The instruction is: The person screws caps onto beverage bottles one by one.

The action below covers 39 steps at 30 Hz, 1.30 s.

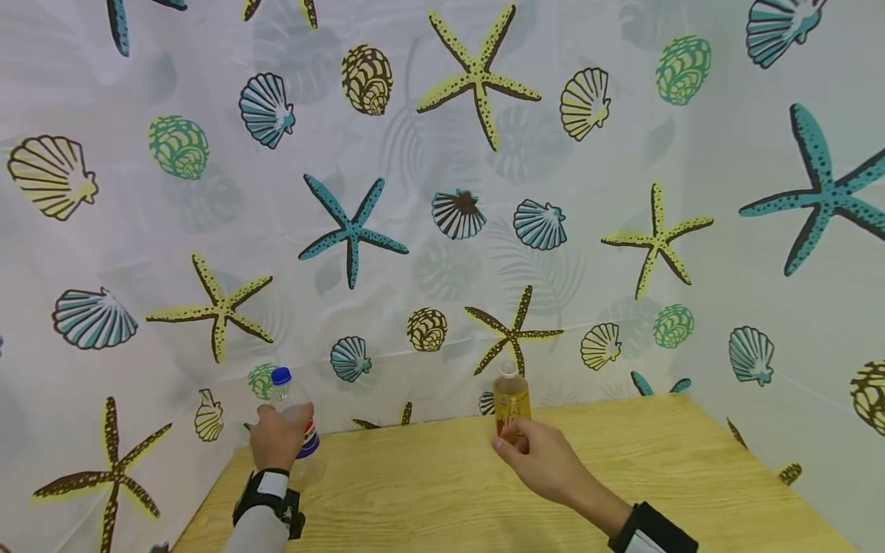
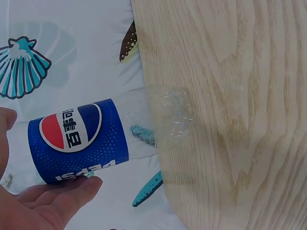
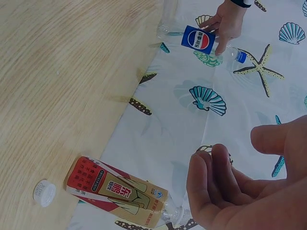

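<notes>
A clear plastic Pepsi bottle [image 2: 86,139] with a blue cap [image 1: 280,375] stands at the table's far left edge. My left hand [image 1: 278,436] is around its upper part, thumb on one side and fingers [image 2: 72,196] along the other. In the right wrist view, a drink bottle [image 3: 120,191] with a gold and red label stands at the back edge; its clear neck shows no cap. My right hand [image 1: 538,459] is in front of it, fingers loosely curled with nothing between thumb and fingertips. Near the bottle's base lies a white cap [image 3: 44,193].
The wooden table [image 1: 415,491] spreads below both hands. Behind it and at both sides hangs a white cloth [image 1: 387,322] printed with starfish and shells. The dark band [image 1: 653,528] on my right wrist and the one [image 1: 266,491] on my left show over the table.
</notes>
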### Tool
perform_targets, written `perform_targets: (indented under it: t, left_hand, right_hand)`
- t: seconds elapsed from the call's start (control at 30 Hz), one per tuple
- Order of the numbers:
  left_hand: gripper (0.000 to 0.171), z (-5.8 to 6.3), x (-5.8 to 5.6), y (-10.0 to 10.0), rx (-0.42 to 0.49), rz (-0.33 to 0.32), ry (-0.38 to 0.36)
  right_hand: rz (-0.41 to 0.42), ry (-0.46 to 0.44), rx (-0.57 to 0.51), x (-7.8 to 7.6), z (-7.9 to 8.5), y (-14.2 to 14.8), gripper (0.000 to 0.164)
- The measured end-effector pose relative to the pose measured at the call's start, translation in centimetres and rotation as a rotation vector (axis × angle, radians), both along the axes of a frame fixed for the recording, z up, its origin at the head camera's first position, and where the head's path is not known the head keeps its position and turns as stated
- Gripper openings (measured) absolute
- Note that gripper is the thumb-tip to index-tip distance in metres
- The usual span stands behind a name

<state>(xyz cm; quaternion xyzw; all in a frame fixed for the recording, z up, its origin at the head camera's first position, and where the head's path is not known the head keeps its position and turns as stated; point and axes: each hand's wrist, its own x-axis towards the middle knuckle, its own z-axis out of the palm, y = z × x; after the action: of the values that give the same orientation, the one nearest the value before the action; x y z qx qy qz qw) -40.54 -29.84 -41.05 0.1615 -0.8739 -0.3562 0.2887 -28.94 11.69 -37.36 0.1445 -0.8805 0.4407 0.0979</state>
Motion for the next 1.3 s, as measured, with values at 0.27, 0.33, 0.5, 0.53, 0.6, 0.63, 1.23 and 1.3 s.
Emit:
perform_targets:
  t: [0.27, 0.33, 0.5, 0.53, 0.6, 0.63, 1.23, 1.3]
  left_hand:
    - [0.081, -1.1, 0.4, 0.0, -0.024, -0.028, -0.035]
    - [0.084, -1.7, 0.5, 0.0, -0.007, -0.021, -0.066]
    - [0.083, -3.7, 0.5, -0.4, -0.041, -0.017, -0.115]
    - [0.081, -4.1, 0.6, -0.5, -0.057, -0.024, -0.120]
    - [0.075, -4.8, 0.9, -0.8, -0.093, -0.045, -0.140]
    - [0.071, -5.0, 1.0, -0.9, -0.101, -0.057, -0.166]
    - [0.040, -3.8, 3.2, 7.9, -0.100, -0.577, -0.425]
    - [0.035, -3.7, 3.7, 9.8, -0.096, -0.640, -0.393]
  right_hand:
    - [0.009, 0.007, 0.014, 0.0, -0.3, 0.3, 0.027]
    - [0.017, 0.003, 0.014, 0.1, -0.4, 0.5, 0.027]
    - [0.019, -0.010, 0.013, 0.0, -0.8, 0.8, 0.026]
    - [0.018, -0.015, 0.014, 0.0, -0.8, 0.9, 0.026]
    - [0.015, -0.026, 0.009, -0.1, -0.9, 0.9, 0.025]
    - [0.013, -0.031, 0.009, -0.1, -0.9, 0.9, 0.025]
    - [-0.012, -0.026, 0.016, -0.9, -2.2, 0.8, 0.022]
    - [-0.039, 0.007, 0.032, -1.6, -2.1, 0.7, 0.021]
